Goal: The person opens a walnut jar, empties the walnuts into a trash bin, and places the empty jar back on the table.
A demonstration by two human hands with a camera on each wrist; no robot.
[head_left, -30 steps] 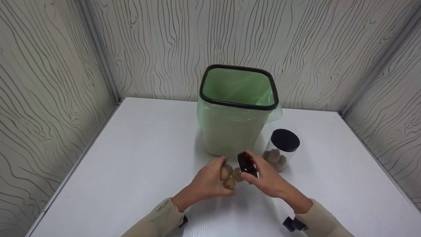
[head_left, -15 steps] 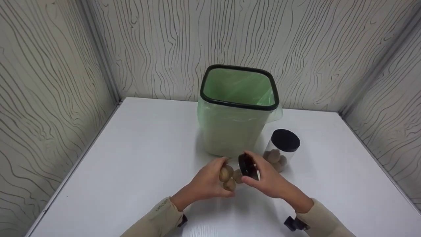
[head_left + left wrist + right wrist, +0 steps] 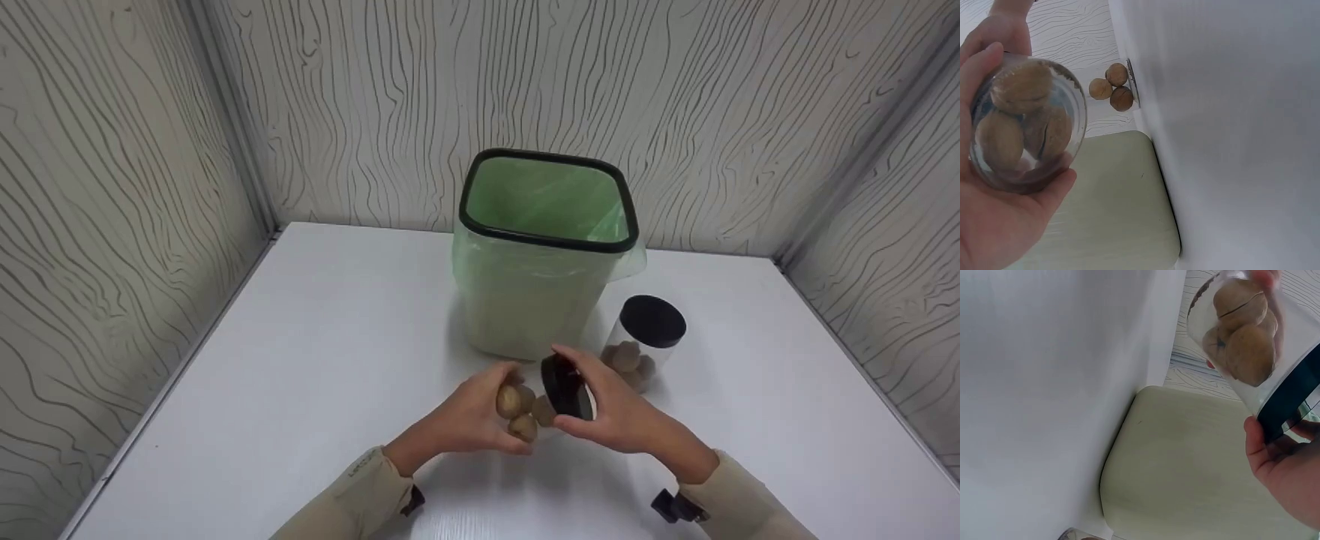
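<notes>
My left hand (image 3: 469, 412) grips the base end of a clear jar (image 3: 1292, 326), which lies tilted on its side between my hands. Several walnuts (image 3: 1022, 87) show through its bottom in the left wrist view. At the other end, my right hand (image 3: 619, 409) holds the black lid (image 3: 562, 386) between thumb and fingers. The lid sits at the jar's mouth in the right wrist view; whether it is fully threaded I cannot tell. Just beyond my right hand, a second clear jar (image 3: 636, 360) with a black lid stands upright, also with walnuts inside.
A pale bin (image 3: 525, 307) with a black rim and a green liner stands behind my hands on the white table (image 3: 322, 322). Wood-grain patterned panels (image 3: 360, 112) rise at the back and on both sides.
Both hands stay in nearly the same place with the jar. The black lid and the fingers of my right hand have turned and shifted slightly; the walnuts in the jar have shifted a little.
</notes>
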